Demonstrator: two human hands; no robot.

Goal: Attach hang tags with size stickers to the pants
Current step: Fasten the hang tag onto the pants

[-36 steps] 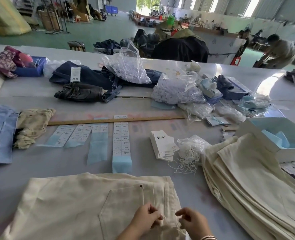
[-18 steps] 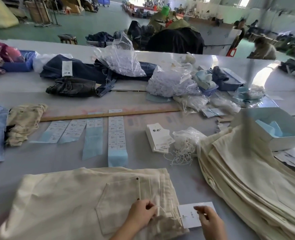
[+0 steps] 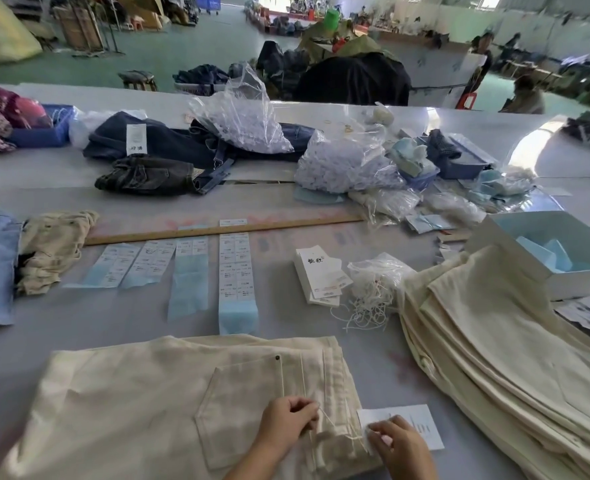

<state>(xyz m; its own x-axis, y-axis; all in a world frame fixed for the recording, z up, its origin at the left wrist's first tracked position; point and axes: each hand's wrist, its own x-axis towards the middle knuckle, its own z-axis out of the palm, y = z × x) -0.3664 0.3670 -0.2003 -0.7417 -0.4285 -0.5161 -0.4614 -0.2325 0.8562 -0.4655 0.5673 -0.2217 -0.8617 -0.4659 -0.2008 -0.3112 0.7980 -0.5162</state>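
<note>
White string (image 3: pixel 326 418) is pinched by left hand (image 3: pixel 288 419) over cream pants (image 3: pixel 155 403); hang tag (image 3: pixel 414 422) gripped by right hand (image 3: pixel 399 441). Sticker sheets (image 3: pixel 236 271) far; pants stack (image 3: pixel 501 358) right.

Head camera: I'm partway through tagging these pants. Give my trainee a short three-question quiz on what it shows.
1. True or false: the left hand pinches a white string over the cream pants.
2. What does the right hand hold? A) ruler B) hang tag C) plastic bag
3. Fill in: the sticker sheets lie just in front of the wooden ____.

Key:
1. True.
2. B, the hang tag.
3. Ruler.
</note>
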